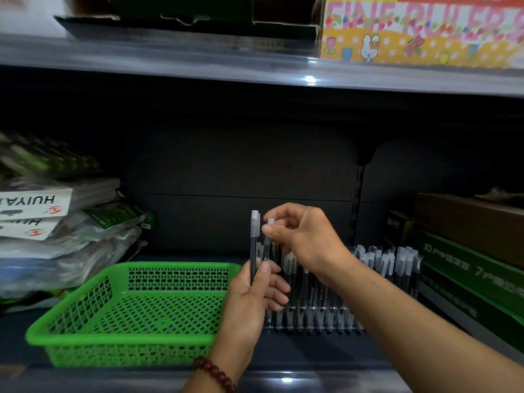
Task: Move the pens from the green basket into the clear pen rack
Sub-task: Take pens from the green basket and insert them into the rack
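The green basket (85,316) stands on the shelf at the left, and I see no pens inside it. The clear pen rack (320,324) is to its right, holding several dark pens with frosted caps. My left hand (249,304) grips an upright dark pen (253,251) with a frosted cap, just left of the rack. My right hand (306,236) hovers above the rack and pinches a second pen (267,245) near its cap. The two held pens stand side by side.
Stacked plastic-wrapped packets (56,228) lie left of the basket. Green and brown boxes (467,265) sit at the right of the rack. An upper shelf (255,69) carries a colourful ruler box (419,29) and a dark open carton (187,18).
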